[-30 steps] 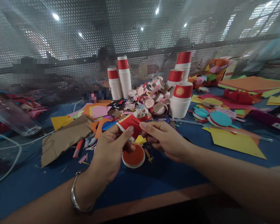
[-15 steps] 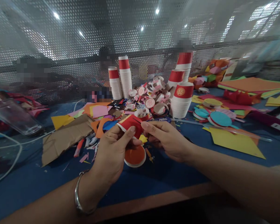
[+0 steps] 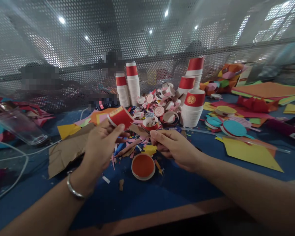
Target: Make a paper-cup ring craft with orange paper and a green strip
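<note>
My left hand (image 3: 102,141) holds a red and white paper cup (image 3: 120,117) tilted over the scraps, thumb on its near side. To the right, and apart from the cup, my right hand (image 3: 174,146) is closed in a pinch. A thin dark tip seems to stick out from its fingers; what it belongs to I cannot make out. Below and between both hands lies a round white-rimmed piece with an orange face (image 3: 143,166) on the blue table (image 3: 127,203). Yellow paper scraps (image 3: 149,150) lie just behind it.
Stacked paper cups (image 3: 193,109) stand at the back, on either side of a heap of cut cup pieces (image 3: 162,101). Cardboard (image 3: 66,147) and a clear bottle (image 3: 22,126) lie left. Yellow paper (image 3: 248,150) and blue-faced rounds (image 3: 233,127) lie right, before a perforated screen (image 3: 142,42).
My left hand has moved left and slightly up with the cup, away from my right hand. My right hand stays nearly in place, and the orange-faced round shows in full.
</note>
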The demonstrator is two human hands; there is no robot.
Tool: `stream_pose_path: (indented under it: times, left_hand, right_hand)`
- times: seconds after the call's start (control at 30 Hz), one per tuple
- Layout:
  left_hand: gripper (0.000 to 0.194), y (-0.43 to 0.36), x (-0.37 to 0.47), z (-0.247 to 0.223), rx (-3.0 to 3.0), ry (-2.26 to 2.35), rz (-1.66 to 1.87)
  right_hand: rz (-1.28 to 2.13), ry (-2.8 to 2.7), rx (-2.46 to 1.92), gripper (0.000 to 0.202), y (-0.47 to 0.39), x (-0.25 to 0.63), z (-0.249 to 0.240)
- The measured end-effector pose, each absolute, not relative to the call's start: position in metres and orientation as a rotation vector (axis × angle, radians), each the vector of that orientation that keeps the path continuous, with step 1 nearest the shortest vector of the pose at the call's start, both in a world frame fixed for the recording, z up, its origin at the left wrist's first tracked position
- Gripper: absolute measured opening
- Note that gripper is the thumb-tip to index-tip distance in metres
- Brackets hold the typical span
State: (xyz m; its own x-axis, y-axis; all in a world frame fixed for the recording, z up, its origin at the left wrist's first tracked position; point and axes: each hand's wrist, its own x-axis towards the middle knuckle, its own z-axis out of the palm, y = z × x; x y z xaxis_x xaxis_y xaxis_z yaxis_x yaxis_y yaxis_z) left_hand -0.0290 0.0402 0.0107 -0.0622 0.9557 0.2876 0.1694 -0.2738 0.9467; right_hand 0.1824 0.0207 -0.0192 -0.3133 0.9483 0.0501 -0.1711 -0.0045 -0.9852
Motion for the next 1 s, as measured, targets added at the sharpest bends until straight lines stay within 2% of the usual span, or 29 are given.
stream_pose_path:
  times: [0.17, 0.27, 0.5, 0.6, 0.67, 0.8, 0.87, 0.93, 1.0]
  left_hand:
    - [0.018, 0.064, -0.077, 0.03, 1.967, 1.558, 1.342]
    - [0.022, 0.074, -0.083, 0.015, 2.284, 1.684, 1.054]
    - [0.019, 0.077, -0.066, -0.019, 2.547, 1.576, 0.719]
    - [0.011, 0.079, -0.069, -0.014, 2.583, 1.618, 0.713]
    - [0.014, 0.08, -0.071, -0.012, 2.599, 1.63, 0.721]
    - [0.043, 0.077, -0.067, -0.01, 2.646, 1.59, 0.791]
    - [0.052, 0.077, -0.066, -0.011, 2.669, 1.583, 0.853]
    - [0.05, 0.079, -0.065, -0.011, 2.694, 1.575, 0.881]
    - [0.04, 0.083, -0.067, -0.012, 2.719, 1.556, 0.869]
  right_hand:
    - [1.289, -1.465, -0.954, 0.055, 0.03, 0.188, -0.027]
    - [1.126, -1.652, -0.988, 0.053, 0.033, 0.191, -0.03]
    - [1.007, -1.853, -1.012, 0.043, 0.025, 0.193, -0.021]
    - [1.024, -1.89, -1.034, 0.043, 0.023, 0.194, -0.02]
    - [1.016, -1.92, -1.034, 0.043, 0.022, 0.194, -0.02]
    - [0.932, -2.01, -1.014, 0.042, 0.021, 0.193, -0.019]
    - [0.906, -2.05, -1.015, 0.041, 0.021, 0.193, -0.018]
    - [0.909, -2.079, -1.025, 0.04, 0.021, 0.192, -0.018]
    - [0.91, -2.092, -1.032, 0.04, 0.02, 0.192, -0.018]
